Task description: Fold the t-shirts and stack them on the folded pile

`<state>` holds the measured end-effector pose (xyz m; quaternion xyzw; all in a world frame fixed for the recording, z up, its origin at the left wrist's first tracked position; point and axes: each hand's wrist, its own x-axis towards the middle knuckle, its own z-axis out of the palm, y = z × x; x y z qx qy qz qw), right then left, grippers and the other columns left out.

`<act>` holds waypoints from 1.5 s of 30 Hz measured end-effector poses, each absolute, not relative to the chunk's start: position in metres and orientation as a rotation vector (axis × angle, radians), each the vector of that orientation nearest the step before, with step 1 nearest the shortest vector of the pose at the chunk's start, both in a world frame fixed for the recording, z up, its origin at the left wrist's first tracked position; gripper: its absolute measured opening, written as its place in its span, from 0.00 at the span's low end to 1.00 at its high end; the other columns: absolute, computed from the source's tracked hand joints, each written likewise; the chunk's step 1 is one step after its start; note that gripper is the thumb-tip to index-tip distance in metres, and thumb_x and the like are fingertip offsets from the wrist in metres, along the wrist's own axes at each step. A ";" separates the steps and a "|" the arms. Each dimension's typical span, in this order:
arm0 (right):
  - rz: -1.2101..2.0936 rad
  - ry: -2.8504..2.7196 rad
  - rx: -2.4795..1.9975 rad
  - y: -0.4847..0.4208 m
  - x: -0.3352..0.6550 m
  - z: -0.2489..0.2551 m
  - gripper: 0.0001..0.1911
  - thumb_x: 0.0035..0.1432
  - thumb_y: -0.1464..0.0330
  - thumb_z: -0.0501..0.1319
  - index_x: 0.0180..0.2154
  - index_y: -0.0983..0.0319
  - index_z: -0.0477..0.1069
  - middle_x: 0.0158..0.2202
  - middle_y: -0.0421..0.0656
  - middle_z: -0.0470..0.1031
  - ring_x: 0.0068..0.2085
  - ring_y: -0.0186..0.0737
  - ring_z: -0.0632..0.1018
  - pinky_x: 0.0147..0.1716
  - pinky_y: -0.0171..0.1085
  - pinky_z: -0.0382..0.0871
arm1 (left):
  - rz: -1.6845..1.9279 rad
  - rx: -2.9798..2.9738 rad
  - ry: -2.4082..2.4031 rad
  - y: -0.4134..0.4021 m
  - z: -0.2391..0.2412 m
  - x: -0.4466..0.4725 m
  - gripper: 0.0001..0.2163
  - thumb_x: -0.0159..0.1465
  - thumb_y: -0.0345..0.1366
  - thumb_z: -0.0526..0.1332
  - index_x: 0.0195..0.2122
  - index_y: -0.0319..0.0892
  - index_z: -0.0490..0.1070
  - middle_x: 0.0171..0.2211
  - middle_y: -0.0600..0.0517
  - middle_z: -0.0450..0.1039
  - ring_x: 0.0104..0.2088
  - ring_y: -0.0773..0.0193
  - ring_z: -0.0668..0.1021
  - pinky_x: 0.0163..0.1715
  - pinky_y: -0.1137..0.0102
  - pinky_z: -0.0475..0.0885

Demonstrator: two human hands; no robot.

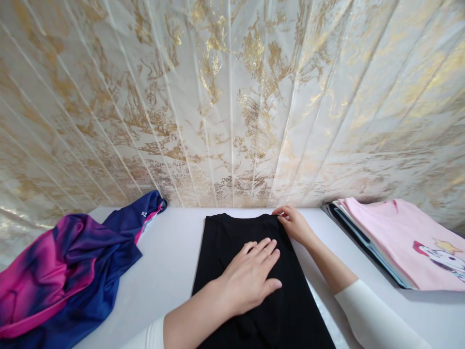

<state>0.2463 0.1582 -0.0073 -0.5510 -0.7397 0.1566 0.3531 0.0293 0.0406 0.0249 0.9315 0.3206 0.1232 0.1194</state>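
Observation:
A black shirt (298, 295) lies in a long, narrow folded shape in front of me, its neckline at the far end. My left hand (252, 276) rests flat on the upper middle of the cloth, palm down, fingers stretched out and thumb apart. At the far right corner, beside the neckline, my right hand (292, 223) has its fingers and thumb closed on the shirt's edge. The near end of the garment runs out of view at the bottom.
On the left lies a rumpled blue and pink garment (72, 261). A stack of folded clothes (370, 242) stands on the right, topped by a pink shirt (395, 228) with a cartoon print. Behind the white table (163, 271) hangs a gold-patterned curtain (232, 106).

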 end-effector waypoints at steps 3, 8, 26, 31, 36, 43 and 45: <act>0.425 -1.948 -1.397 0.162 0.244 -0.008 0.10 0.55 0.68 0.55 0.34 0.60 0.75 0.36 0.44 0.72 0.40 0.42 0.73 0.45 0.44 0.65 | 0.324 2.696 0.928 0.042 0.023 0.027 0.26 0.70 0.48 0.47 0.65 0.41 0.50 0.67 0.45 0.47 0.66 0.57 0.50 0.62 0.58 0.50; 0.397 -2.042 -1.307 0.166 0.247 -0.008 0.10 0.58 0.62 0.56 0.35 0.58 0.74 0.38 0.44 0.73 0.44 0.46 0.72 0.49 0.48 0.61 | 0.306 2.693 0.935 0.041 0.019 0.028 0.29 0.70 0.50 0.47 0.66 0.40 0.46 0.67 0.43 0.43 0.67 0.54 0.48 0.62 0.55 0.49; 0.279 -2.104 -1.327 0.172 0.245 -0.016 0.05 0.56 0.65 0.58 0.33 0.58 0.70 0.40 0.44 0.73 0.45 0.46 0.71 0.49 0.48 0.60 | 0.368 2.679 1.022 0.063 0.021 0.040 0.34 0.64 0.57 0.53 0.63 0.38 0.53 0.65 0.38 0.51 0.65 0.47 0.54 0.60 0.52 0.53; 0.239 -2.041 -1.357 0.173 0.247 -0.019 0.05 0.56 0.65 0.57 0.35 0.59 0.69 0.38 0.45 0.74 0.44 0.47 0.72 0.49 0.49 0.60 | 0.350 2.725 1.002 0.073 0.007 0.039 0.36 0.65 0.60 0.47 0.65 0.37 0.49 0.67 0.40 0.44 0.67 0.53 0.47 0.62 0.55 0.47; 0.226 -1.974 -1.355 0.158 0.240 -0.004 0.11 0.55 0.69 0.55 0.42 0.59 0.68 0.44 0.48 0.72 0.49 0.49 0.70 0.50 0.50 0.62 | 0.335 2.698 0.999 0.088 0.014 0.039 0.31 0.68 0.55 0.48 0.64 0.39 0.52 0.67 0.43 0.46 0.67 0.56 0.49 0.62 0.57 0.46; 0.508 -2.019 -1.204 0.058 0.198 0.023 0.18 0.59 0.70 0.52 0.52 0.58 0.62 0.53 0.47 0.69 0.55 0.43 0.70 0.53 0.46 0.66 | 0.367 2.654 1.161 0.068 0.035 -0.001 0.22 0.71 0.38 0.46 0.65 0.39 0.51 0.67 0.44 0.46 0.66 0.60 0.50 0.62 0.58 0.50; 0.495 -2.167 -1.194 0.027 0.187 0.018 0.21 0.61 0.69 0.52 0.57 0.58 0.59 0.59 0.48 0.65 0.60 0.43 0.66 0.57 0.47 0.63 | 0.358 2.638 1.221 0.046 0.032 -0.017 0.22 0.71 0.37 0.47 0.65 0.39 0.51 0.66 0.45 0.46 0.66 0.61 0.51 0.62 0.59 0.51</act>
